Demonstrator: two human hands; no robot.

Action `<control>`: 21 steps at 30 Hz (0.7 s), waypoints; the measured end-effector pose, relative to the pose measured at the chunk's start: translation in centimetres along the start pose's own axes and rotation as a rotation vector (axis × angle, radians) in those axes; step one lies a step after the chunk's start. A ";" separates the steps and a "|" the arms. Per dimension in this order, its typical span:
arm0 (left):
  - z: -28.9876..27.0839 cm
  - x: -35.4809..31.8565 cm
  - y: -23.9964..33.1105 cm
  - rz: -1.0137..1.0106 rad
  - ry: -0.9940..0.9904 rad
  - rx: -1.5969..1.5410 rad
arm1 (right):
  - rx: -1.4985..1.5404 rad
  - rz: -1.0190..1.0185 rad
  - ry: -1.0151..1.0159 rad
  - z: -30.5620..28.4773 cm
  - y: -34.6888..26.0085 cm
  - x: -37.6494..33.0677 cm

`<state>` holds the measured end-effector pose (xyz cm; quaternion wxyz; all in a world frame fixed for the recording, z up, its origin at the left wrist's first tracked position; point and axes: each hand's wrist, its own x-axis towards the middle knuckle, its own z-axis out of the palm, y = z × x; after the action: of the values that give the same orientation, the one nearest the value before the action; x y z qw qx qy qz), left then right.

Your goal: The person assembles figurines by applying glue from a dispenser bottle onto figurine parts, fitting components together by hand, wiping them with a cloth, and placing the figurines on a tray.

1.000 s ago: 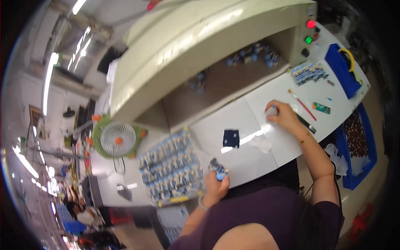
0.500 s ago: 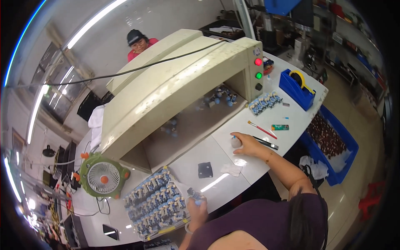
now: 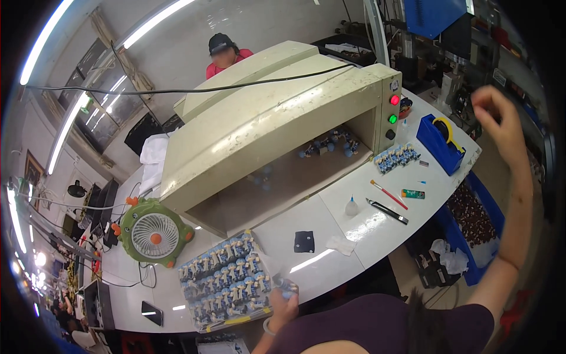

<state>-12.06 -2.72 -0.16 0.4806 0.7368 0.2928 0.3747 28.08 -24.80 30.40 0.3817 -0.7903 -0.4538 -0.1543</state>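
Observation:
Beside the tray of figurines, my left hand (image 3: 284, 304) is closed around a small blue figurine (image 3: 286, 285). My right hand (image 3: 500, 121) is raised at the far right, its fingers loosely bent and apart from the thumb, with nothing visible in it. A small translucent squeeze bottle (image 3: 352, 206) with a thin tip stands upright on the white table. Close by lie a black utility knife (image 3: 386, 210), a red brush (image 3: 389, 194) and a green lighter (image 3: 413, 193). Rows of blue-and-white figurines (image 3: 227, 280) fill the tray near my left hand.
A large cream tunnel machine (image 3: 277, 112) crosses the table, figurines (image 3: 330, 143) inside its opening. A green fan (image 3: 154, 237) stands left, a phone (image 3: 152, 313) in front. A blue tape dispenser (image 3: 441, 144) is right, above a blue bin (image 3: 471, 218). A person (image 3: 223, 56) is behind.
My right hand has let go of the squeeze bottle and swung up and right, away from the table. My left hand keeps the figurine beside the tray. The whole view has shifted slightly.

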 end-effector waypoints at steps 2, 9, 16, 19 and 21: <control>-0.1 -0.4 1.2 -0.024 0.039 -0.121 | -0.008 0.131 -0.314 0.9 -0.9 -4.6; 0.3 1.7 1.5 -0.060 -0.223 -0.047 | -0.040 0.604 -1.982 15.4 7.0 -34.2; -0.1 0.5 1.8 -0.019 -0.156 -0.108 | -0.147 0.420 -1.213 16.9 14.7 -49.1; -0.2 0.1 1.8 -0.017 -0.112 -0.144 | -0.152 0.413 -1.110 17.3 17.3 -53.3; -0.4 -0.9 1.6 -0.046 -0.091 -0.166 | -0.150 0.436 -1.119 17.9 17.3 -55.0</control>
<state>-12.77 -3.79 1.16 0.5612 0.7037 0.2555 0.3530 11.01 -49.59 -21.92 0.0512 -0.8510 -0.4013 0.3350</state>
